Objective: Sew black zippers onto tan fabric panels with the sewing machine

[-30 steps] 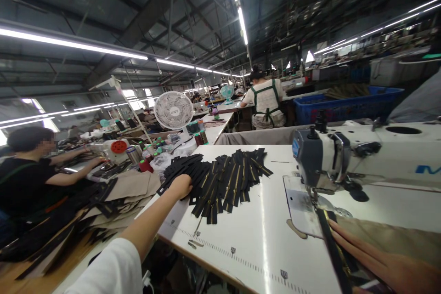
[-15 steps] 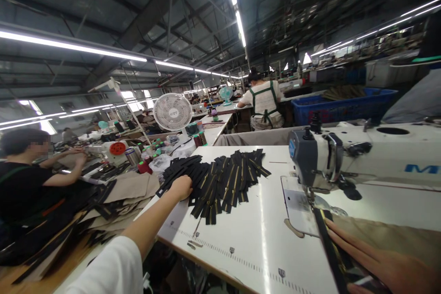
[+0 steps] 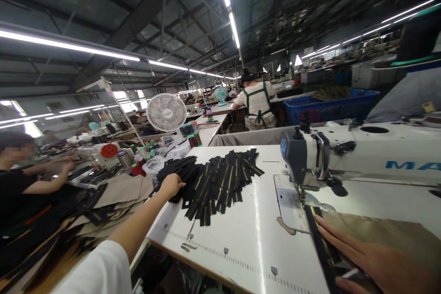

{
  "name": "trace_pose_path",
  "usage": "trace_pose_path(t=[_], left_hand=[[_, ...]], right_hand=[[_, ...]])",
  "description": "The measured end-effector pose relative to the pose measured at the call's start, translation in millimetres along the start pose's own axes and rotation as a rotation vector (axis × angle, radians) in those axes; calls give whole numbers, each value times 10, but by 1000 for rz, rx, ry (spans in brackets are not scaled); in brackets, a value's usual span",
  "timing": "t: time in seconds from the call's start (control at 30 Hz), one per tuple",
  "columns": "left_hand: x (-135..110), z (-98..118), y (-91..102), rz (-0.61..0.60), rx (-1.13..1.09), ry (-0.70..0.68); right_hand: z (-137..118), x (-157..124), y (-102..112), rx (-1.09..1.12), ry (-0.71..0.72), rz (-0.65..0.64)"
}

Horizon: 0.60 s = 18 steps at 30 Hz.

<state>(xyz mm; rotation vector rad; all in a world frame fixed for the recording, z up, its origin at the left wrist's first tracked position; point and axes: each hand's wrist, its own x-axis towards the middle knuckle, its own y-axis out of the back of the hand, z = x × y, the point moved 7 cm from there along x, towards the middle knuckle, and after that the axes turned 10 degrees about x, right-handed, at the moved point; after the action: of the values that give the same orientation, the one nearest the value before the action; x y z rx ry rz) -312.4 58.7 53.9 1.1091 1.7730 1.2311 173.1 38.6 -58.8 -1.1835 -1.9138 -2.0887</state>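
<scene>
My left hand (image 3: 171, 187) is at the left part of a spread pile of black zippers (image 3: 225, 177) with brass teeth. Its fingers are curled down onto the zippers and look closed on one, though the fingertips are partly hidden. On the right, my right hand (image 3: 370, 252) lies with its fingers stretched out over khaki fabric (image 3: 389, 227). Those fingers press beside another black zipper (image 3: 319, 234) that runs along the fabric's edge to the sewing machine's needle area. A pale thin object (image 3: 347, 272) shows under the right hand; its kind is unclear.
The white sewing machine (image 3: 372, 151) stands on the right of the white table (image 3: 241, 239), whose front edge bears a ruler scale. A fan (image 3: 166, 112) and thread spools (image 3: 195, 139) are behind. Cut fabric pieces (image 3: 120, 190) lie left, near a co-worker (image 3: 20, 193). A blue crate (image 3: 327, 105) stands behind.
The view has shifted slightly, so most things appear a little further left. Both hands keep about the same places on the zipper pile and the fabric.
</scene>
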Motion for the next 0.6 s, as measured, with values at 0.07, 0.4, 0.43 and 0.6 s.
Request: trace_pose_path(t=[0.07,0.4,0.43,0.6], left_hand=[[12,-38,-8,-4,-22,11],[-84,-116,148,101,-21,160],[-99,-119,200,136,-16,180],[-115,-65,363,266,-21,209]], right_hand=[[-31,17,23,-12,18,9],[-63,62,87,10,25,53],[-66,64,100,10,23,62],[-70,56,120,30,-1,78]])
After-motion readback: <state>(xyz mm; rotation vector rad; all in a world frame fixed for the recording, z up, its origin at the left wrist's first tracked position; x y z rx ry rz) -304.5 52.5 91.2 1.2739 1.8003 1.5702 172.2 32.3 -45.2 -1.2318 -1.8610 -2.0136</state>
